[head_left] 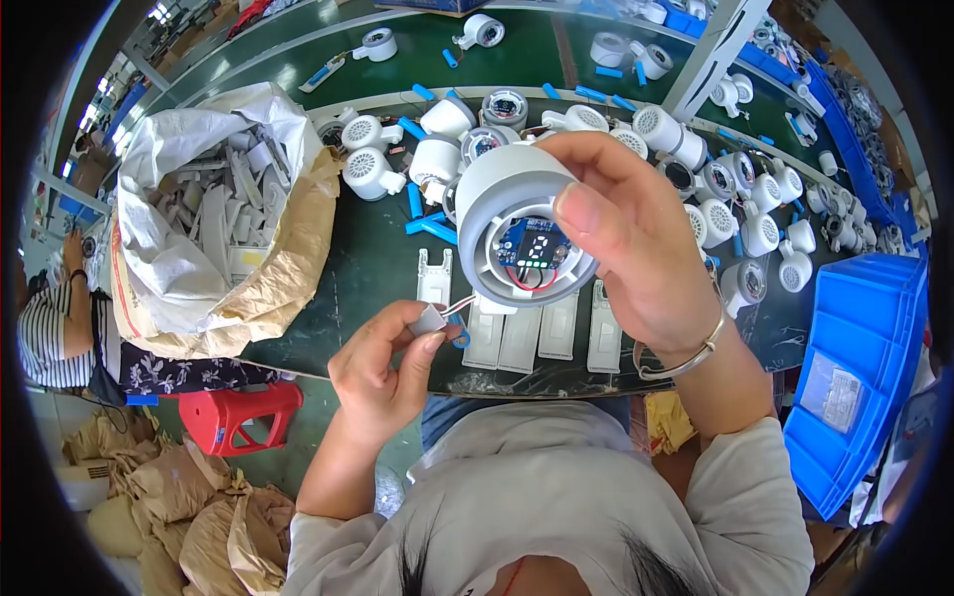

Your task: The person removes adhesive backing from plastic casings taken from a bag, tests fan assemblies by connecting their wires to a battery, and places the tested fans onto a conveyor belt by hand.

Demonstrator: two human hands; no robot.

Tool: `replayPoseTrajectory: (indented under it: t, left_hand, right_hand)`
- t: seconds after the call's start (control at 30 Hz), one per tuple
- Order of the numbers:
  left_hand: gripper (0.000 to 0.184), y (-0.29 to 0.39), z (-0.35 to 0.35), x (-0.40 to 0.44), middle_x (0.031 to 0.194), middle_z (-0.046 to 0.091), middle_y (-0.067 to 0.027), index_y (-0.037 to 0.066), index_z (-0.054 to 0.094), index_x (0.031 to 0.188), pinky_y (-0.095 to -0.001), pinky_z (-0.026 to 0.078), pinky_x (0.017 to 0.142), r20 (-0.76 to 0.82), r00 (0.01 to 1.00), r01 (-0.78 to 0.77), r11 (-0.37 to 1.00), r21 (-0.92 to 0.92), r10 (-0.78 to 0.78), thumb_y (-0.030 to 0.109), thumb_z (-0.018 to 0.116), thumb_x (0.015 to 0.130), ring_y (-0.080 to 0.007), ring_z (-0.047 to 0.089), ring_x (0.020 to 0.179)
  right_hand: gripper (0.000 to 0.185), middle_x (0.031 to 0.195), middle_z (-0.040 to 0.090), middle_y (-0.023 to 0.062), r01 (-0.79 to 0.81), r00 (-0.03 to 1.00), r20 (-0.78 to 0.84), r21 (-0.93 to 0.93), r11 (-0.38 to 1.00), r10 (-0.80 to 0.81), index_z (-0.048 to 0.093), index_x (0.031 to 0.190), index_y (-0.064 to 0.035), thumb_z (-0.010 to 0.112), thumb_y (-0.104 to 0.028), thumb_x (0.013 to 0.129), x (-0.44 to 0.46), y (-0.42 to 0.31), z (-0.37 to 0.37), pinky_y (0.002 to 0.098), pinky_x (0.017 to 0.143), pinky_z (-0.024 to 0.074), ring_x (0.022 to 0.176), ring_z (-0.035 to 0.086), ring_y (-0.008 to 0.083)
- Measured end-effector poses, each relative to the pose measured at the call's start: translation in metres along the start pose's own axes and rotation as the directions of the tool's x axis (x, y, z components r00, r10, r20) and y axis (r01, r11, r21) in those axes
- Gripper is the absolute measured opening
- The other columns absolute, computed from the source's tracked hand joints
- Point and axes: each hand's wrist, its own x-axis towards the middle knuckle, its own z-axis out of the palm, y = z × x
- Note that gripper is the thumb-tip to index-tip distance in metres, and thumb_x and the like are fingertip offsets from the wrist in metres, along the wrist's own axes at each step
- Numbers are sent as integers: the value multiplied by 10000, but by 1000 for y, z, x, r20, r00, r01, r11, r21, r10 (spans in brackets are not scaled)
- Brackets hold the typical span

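Observation:
My right hand (626, 233) grips a white round fan housing (507, 184), its open end toward me. Inside it a blue circuit board (537, 245) shows lit digits, with red wires below. My left hand (393, 363) pinches a small grey-white piece (429, 319) that thin wires join to the housing. Several flat white handle covers (520, 340) lie on the green table just below the housing. A forked white part (434, 276) lies beside my left fingers. Behind the housing stand several white fan units (371, 174) and blue cylindrical cells (437, 230).
An open white sack (323, 223) full of plastic pieces stands at the left of the green table (298, 343). At the right is a blue bin (855, 368). A red stool (214, 422) is below left. A person in a striped top (60, 333) is at far left.

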Motion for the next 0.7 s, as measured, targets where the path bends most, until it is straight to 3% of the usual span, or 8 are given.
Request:
replayPoseTrajectory:
  t: [0.2, 0.7]
  left_hand:
    - [166, -1, -4, -3, 814, 640, -145, -88, 559, 966, -238, 533, 599, 20, 999, 38, 998, -42, -37, -19, 595, 820, -176, 668, 725]
    - [185, -3, -9, -6, 847, 631, -152, -98, 548, 1000, -249, 535, 608, -39, 999, -30, 1000, -2, 30, -30, 575, 830, -187, 665, 738]
  right_hand:
    - [479, 915, 580, 52, -26, 1000, -15, -8, 1000, 25, 520, 1057, 19, 718, -305, 765, 3, 6, 0, 182, 542, 453, 741, 570, 70]
    - [491, 886, 581, 39, -65, 998, -5, -24, 998, 65, 528, 1044, 10, 709, -352, 765, 8, 17, 2, 178, 505, 432, 702, 560, 56]
